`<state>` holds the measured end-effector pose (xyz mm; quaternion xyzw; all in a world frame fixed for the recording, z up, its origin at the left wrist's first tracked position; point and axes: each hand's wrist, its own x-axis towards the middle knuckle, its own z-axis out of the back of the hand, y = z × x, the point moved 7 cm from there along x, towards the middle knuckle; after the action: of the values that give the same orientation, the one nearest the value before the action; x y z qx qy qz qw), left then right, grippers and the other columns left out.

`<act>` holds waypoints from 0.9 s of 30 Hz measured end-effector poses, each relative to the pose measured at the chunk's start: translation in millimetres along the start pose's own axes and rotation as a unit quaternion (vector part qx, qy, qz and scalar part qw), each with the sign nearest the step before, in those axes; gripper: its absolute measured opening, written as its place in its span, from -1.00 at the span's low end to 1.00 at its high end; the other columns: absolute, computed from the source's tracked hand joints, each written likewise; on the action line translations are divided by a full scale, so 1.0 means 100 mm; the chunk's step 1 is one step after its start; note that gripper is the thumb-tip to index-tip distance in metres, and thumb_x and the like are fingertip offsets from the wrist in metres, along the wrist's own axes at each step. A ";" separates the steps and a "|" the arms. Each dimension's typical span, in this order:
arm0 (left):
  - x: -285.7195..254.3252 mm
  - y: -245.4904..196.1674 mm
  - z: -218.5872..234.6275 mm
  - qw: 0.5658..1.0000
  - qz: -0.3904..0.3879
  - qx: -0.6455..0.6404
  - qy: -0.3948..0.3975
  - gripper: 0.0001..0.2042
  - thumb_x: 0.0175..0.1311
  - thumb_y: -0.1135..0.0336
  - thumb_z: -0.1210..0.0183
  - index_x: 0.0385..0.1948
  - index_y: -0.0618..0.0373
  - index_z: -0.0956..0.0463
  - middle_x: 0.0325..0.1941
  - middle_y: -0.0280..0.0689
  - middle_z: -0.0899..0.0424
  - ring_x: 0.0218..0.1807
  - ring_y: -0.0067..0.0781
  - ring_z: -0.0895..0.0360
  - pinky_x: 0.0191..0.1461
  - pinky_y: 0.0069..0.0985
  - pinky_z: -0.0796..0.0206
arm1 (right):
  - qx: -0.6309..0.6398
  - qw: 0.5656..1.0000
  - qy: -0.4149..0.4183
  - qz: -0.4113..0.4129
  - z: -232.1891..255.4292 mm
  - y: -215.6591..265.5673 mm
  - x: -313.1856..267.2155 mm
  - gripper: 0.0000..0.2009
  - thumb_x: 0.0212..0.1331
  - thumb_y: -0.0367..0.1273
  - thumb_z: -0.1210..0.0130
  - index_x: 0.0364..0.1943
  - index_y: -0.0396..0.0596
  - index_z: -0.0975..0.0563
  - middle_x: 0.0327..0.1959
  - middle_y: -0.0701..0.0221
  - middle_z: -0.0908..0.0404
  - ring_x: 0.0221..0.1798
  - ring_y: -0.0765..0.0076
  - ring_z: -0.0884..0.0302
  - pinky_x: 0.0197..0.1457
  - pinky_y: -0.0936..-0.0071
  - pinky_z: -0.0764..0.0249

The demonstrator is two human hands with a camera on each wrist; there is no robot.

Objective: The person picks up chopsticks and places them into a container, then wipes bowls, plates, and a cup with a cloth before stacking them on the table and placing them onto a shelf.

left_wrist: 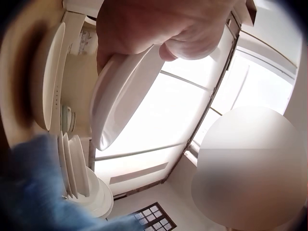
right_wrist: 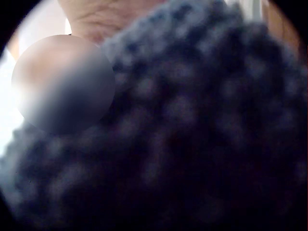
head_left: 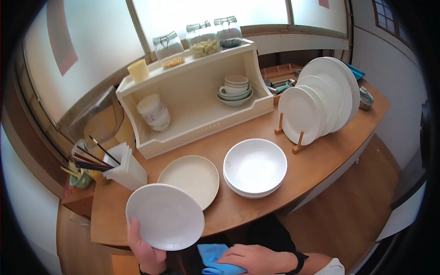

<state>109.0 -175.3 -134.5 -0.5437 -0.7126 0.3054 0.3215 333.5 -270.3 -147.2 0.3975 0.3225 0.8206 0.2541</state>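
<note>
Blue cloth (head_left: pixel 211 258) held bunched in right hand (head_left: pixel 259 259), apart from white dish (head_left: pixel 165 217). Dish pinched at rim by grip of left hand (head_left: pixel 145 247), tilted, raised near front edge of worktop (head_left: pixel 229 211). Wiping judged likely step: rim best held firmly, cloth best spread flat and drawn in circles, dish best steered clear of beige plate (head_left: pixel 190 176) just beyond. White bowls (head_left: pixel 255 166) stacked beside plate; plates (head_left: pixel 300 117) racked farther off.
</note>
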 end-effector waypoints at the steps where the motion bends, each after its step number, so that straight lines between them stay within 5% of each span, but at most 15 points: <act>1: 0.07 -0.04 -0.14 1.000 -0.006 0.005 0.008 -0.55 0.45 0.15 0.17 0.24 0.26 -0.20 0.16 -0.04 -0.46 0.18 -0.16 -0.44 0.23 -0.26 -0.31 | 0.008 0.999 0.016 -0.038 -0.03 -0.08 -0.11 -0.57 -0.20 -0.41 -0.18 -0.09 -0.17 -0.51 -0.22 0.17 -0.52 -0.18 -0.01 -0.48 -0.10 0.25 -0.46; 6: 0.52 0.18 -1.09 0.978 0.122 0.030 0.169 -0.60 0.48 0.18 0.18 0.17 0.28 -0.29 0.11 -0.10 -0.50 0.15 -0.25 -0.47 0.20 -0.33 -0.33 | 0.010 0.997 0.002 -0.078 -0.02 -0.23 -0.45 -0.56 -0.17 -0.39 -0.17 -0.07 -0.18 -0.51 -0.19 0.12 -0.54 -0.14 -0.04 -0.49 -0.05 0.20 -0.47; 12: 0.85 0.62 -1.73 0.952 0.146 0.127 0.238 -0.71 0.48 0.29 0.13 0.03 0.29 -0.39 -0.05 -0.18 -0.60 -0.05 -0.39 -0.58 0.07 -0.46 -0.42 | 0.027 0.994 -0.034 -0.103 0.02 -0.28 -0.64 -0.58 -0.16 -0.39 -0.18 -0.08 -0.15 -0.52 -0.16 0.14 -0.56 -0.10 -0.04 -0.50 -0.03 0.19 -0.47; 27: 0.88 1.17 -1.84 0.922 0.244 0.229 0.191 -0.72 0.42 0.27 0.01 -0.09 0.34 -0.48 -0.20 -0.17 -0.66 -0.25 -0.39 -0.64 -0.13 -0.45 -0.52 | 0.035 0.994 -0.060 -0.084 0.05 -0.29 -0.85 -0.58 -0.16 -0.40 -0.20 -0.09 -0.16 -0.52 -0.17 0.14 -0.55 -0.11 -0.03 -0.51 -0.04 0.21 -0.48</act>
<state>304.4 -48.3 -103.9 -0.6603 -0.3929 0.4197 0.4832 389.5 -306.4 -207.2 0.4260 0.3675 0.7595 0.3266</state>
